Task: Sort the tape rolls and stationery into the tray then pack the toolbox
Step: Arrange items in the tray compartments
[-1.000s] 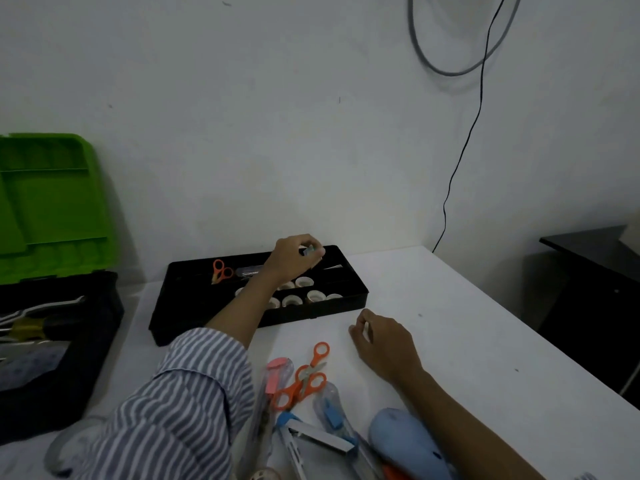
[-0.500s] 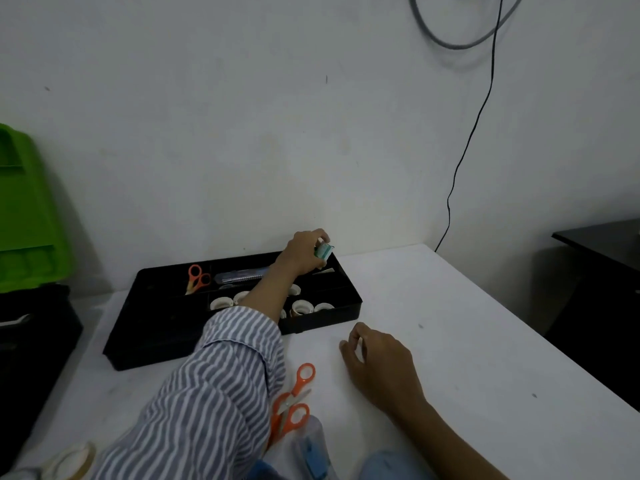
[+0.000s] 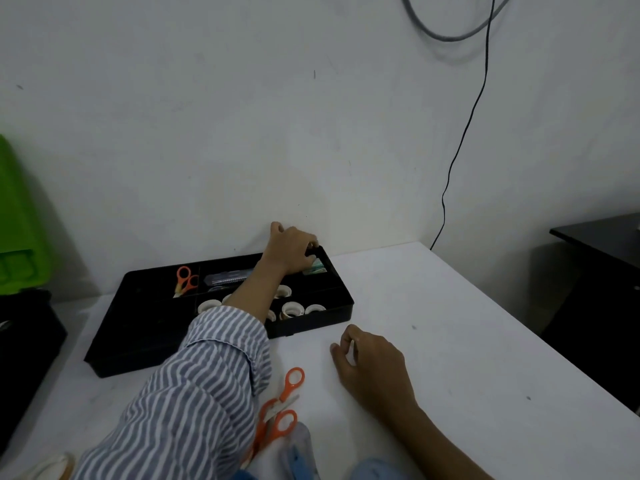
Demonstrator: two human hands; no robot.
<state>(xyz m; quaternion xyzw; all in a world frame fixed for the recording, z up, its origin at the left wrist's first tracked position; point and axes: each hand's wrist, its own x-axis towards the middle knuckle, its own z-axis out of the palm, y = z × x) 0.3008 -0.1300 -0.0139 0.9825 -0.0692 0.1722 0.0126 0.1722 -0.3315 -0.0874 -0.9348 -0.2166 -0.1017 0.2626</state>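
Step in hand: sorting, by my reading. A small teal item (image 3: 316,266) is going into the tray's (image 3: 131,327) far right compartment.
Left hand: the left hand (image 3: 291,252) reaches across the tray, its fingers curled down over the teal item at the far right corner. Whether they pinch it or only hover on it I cannot tell.
Right hand: the right hand (image 3: 372,358) rests on the table (image 3: 467,341) just in front of the tray's right end, fingers loosely curled, holding nothing I can make out.
Already in the tray: white tape rolls (image 3: 292,310) in the near right compartments, orange scissors (image 3: 185,282) far left of centre, and a long clear pack (image 3: 227,277) beside them.
Not yet sorted: a second pair of orange scissors (image 3: 287,403) lies on the table in front of the tray, with pale blue items (image 3: 301,452) nearer the person. A tape roll (image 3: 52,467) shows well in front of the tray's left end.
Toolbox: the toolbox (image 3: 24,341) stands open left of the tray, not yet packed.
Next move: likely to leave the teal item, draw the arm back over the rolls without knocking them, then take the loose scissors.
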